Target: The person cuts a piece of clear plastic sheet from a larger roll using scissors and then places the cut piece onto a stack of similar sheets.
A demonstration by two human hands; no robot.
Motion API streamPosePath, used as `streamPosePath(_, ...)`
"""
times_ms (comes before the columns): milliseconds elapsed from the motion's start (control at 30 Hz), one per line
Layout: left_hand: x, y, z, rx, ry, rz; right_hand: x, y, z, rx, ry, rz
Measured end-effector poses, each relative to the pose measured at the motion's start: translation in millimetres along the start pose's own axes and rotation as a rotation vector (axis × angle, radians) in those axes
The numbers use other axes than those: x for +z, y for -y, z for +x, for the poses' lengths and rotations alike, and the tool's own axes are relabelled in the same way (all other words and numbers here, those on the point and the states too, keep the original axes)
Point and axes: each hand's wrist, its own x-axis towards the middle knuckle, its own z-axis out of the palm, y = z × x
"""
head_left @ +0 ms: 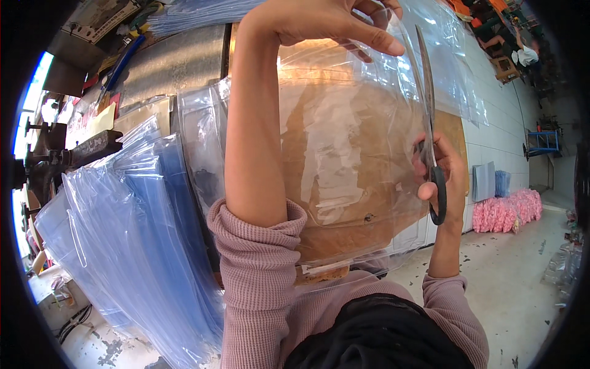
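Observation:
A large clear plastic sheet (332,154) spreads in front of me over a brown board (375,230). At the far side my left hand (332,21) is closed on the sheet's edge, thumb against curled fingers. My right hand (452,172) grips a pair of scissors (428,92) by its black handles, thumb and fingers in the loops. The long metal blades point away from me along the sheet's right edge. Whether the blades are apart or touching is hard to make out through the shiny plastic.
A thick stack of bluish plastic sheets (153,234) lies to the left, near a dark metal machine arm (92,150). More clear plastic (203,9) lies at the far side. Pink bundles (507,212) sit on the right, and a person (525,55) is at the far right.

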Motion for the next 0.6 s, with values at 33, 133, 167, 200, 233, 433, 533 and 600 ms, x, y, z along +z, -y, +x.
streamPosePath(33,-1,-1,-1,-0.001,0.009,-0.025,1,0,0,0.001,-0.005,0.008)
streamPosePath(133,-5,5,-1,0.056,0.056,-0.083,5,7,0,-0.041,-0.019,-0.025)
streamPosePath(167,-7,8,-1,0.085,0.076,-0.099,6,9,0,-0.042,-0.018,-0.033)
streamPosePath(200,-5,5,0,0.05,0.052,-0.065,5,11,0,-0.026,-0.014,-0.039)
streamPosePath(233,-2,2,2,0.015,0.029,-0.031,5,12,0,-0.01,-0.011,-0.045)
streamPosePath(433,-2,5,2,0.015,0.01,-0.024,0,8,0,0.02,-0.003,-0.015)
streamPosePath(533,-5,8,0,0.047,0.026,-0.046,0,6,0,0.056,-0.017,-0.027)
streamPosePath(600,-6,9,0,0.059,0.039,-0.068,2,4,0,0.047,-0.03,-0.029)
